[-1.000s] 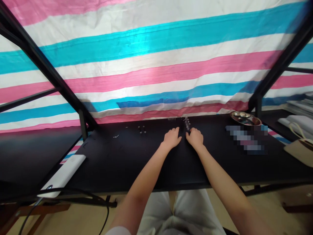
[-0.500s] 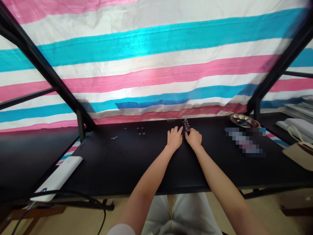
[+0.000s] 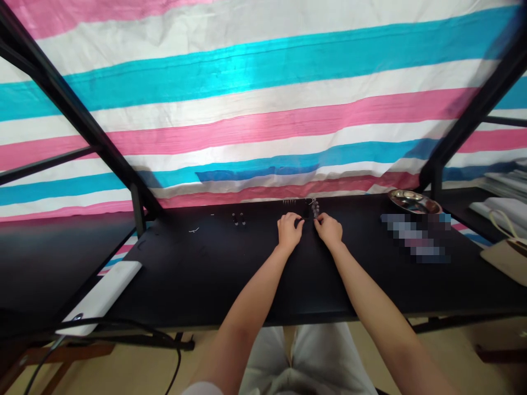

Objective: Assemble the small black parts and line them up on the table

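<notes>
My left hand [image 3: 290,231] rests on the black table with its fingers curled in and the thumb near the forefinger. What it pinches, if anything, is too small to make out. Beside it, my right hand [image 3: 330,229] pinches the near end of a short strand of greyish beads [image 3: 315,207]. A small dark piece [image 3: 306,209] lies between the two hands, just beyond the left fingertips. Close to the beads' far end is a thin pale loop [image 3: 309,202]. A row of small pale pieces [image 3: 289,202] sits by the table's back edge.
Two small dark items with pale ends [image 3: 239,219] and a white thread-like scrap [image 3: 194,230] lie leftward. A white power strip [image 3: 101,296] with a black cable is at the left edge. Rightward are a shiny metal dish [image 3: 415,202], a blurred-out object [image 3: 415,237] and a beige bag [image 3: 504,260].
My left hand has drawn back slightly and curled its previously outstretched fingers. My right hand stays at the beads, which now stand a little more upright in view.
</notes>
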Demonstrator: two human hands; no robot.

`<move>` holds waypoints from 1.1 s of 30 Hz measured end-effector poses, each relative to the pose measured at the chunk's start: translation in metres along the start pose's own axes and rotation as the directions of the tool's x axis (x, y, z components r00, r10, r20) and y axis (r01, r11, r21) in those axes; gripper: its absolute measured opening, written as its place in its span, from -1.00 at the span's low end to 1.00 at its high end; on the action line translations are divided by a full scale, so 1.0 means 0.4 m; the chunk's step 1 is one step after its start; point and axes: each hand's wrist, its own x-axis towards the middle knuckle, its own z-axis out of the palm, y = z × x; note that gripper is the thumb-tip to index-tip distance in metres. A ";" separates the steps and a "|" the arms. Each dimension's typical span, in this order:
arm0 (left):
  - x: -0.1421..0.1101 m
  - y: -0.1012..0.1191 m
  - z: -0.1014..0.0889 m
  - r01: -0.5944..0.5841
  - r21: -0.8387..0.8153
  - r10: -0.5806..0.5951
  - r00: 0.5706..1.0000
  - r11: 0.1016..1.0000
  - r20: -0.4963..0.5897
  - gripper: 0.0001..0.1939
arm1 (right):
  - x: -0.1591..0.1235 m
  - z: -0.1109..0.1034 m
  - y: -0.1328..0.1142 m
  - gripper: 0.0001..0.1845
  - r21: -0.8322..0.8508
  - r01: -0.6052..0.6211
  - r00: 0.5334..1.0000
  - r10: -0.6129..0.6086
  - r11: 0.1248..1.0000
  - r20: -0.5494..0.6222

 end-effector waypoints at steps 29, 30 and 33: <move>-0.003 -0.007 0.004 0.021 -0.369 -0.088 0.982 0.929 -0.165 -0.82 | -0.080 -0.057 -0.057 -0.88 -0.080 0.263 0.959 -0.251 0.962 0.134; -0.004 -0.006 0.004 0.012 -0.371 -0.076 0.984 0.929 -0.158 -0.82 | -0.081 -0.058 -0.058 -0.88 -0.076 0.264 0.958 -0.252 0.962 0.137; -0.005 -0.005 0.002 0.001 -0.392 -0.059 0.989 0.920 -0.138 -0.80 | -0.082 -0.060 -0.060 -0.87 -0.059 0.263 0.959 -0.255 0.963 0.123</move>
